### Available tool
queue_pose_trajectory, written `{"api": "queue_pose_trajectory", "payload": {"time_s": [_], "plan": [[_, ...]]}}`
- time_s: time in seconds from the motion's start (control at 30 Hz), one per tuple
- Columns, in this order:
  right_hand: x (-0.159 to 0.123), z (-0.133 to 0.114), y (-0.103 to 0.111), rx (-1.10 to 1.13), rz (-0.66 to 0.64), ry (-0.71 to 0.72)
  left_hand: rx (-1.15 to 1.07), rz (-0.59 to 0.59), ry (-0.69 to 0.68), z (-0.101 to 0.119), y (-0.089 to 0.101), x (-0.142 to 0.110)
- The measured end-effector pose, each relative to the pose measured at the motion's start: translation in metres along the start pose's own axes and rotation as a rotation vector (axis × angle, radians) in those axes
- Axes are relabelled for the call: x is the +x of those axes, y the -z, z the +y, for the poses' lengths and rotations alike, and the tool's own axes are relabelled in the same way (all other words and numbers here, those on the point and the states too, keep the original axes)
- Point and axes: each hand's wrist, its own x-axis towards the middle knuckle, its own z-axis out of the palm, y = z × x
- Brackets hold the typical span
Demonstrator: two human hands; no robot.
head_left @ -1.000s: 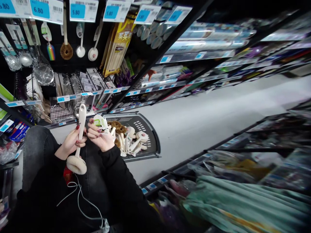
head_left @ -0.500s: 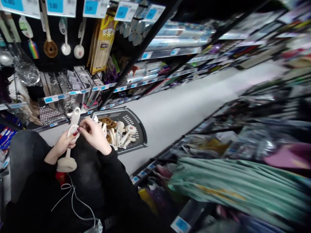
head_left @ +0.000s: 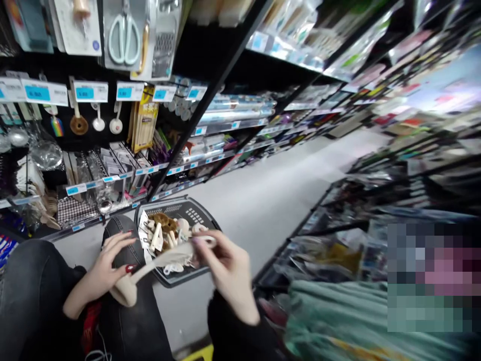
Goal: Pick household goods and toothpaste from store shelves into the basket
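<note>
My right hand [head_left: 233, 271] grips the handle end of a cream long-handled dish brush [head_left: 165, 258], blurred by motion. Its thick beige round head points down to the left over my knee. Fingers apart, my left hand [head_left: 108, 268] hovers at the head; whether the thumb touches it I cannot tell. Beyond both hands, a grey plastic basket [head_left: 216, 220] stands on the floor. Inside lie several similar pale-handled brushes, some with brown bristle heads [head_left: 163, 220], others with white round heads.
At the left, a shelf rack [head_left: 112, 178] carries hanging brushes, packed chopsticks [head_left: 145, 123] and scissors [head_left: 124, 40]. The pale aisle floor [head_left: 263, 190] runs to the upper right. Green wrapped goods [head_left: 330, 311] fill the right-hand rack. A red thing [head_left: 90, 326] and white cord lie by my lap.
The brush has swung from upright in my left hand to slanted, its handle end now in my right hand. My left fingers have spread. The view has tilted up.
</note>
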Motion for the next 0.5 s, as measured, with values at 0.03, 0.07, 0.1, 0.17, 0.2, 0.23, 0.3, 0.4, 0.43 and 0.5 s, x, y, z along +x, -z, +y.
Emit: {"api": "queue_pose_trajectory", "payload": {"time_s": [0.03,0.07,0.1,0.17,0.2,0.23,0.3,0.4,0.43,0.5], "plan": [[-0.003,0.014,0.015,0.014,0.137,-0.070,0.032,0.122,-0.005,-0.002,0.010,-0.001],[-0.006,0.031,0.029,0.022,0.272,-0.145,0.028,0.251,0.010,-0.006,0.020,-0.001],[-0.008,0.050,0.041,0.030,0.403,-0.220,0.001,0.372,0.042,-0.012,0.031,-0.002],[-0.013,0.096,0.057,0.071,0.635,-0.374,-0.082,0.547,0.152,-0.029,0.052,-0.002],[-0.016,0.122,0.060,0.125,0.700,-0.440,-0.116,0.588,0.212,-0.039,0.061,-0.003],[-0.018,0.147,0.058,0.184,0.724,-0.489,-0.138,0.606,0.268,-0.049,0.068,-0.003],[-0.022,0.196,0.044,0.295,0.755,-0.567,-0.160,0.606,0.366,-0.069,0.075,-0.003],[-0.023,0.251,0.003,0.308,0.739,-0.640,-0.171,0.583,0.443,-0.091,0.074,-0.003],[-0.022,0.262,-0.013,0.290,0.713,-0.650,-0.165,0.568,0.442,-0.096,0.071,-0.003],[-0.018,0.275,-0.040,0.259,0.629,-0.643,-0.133,0.523,0.419,-0.103,0.066,-0.003]]}}
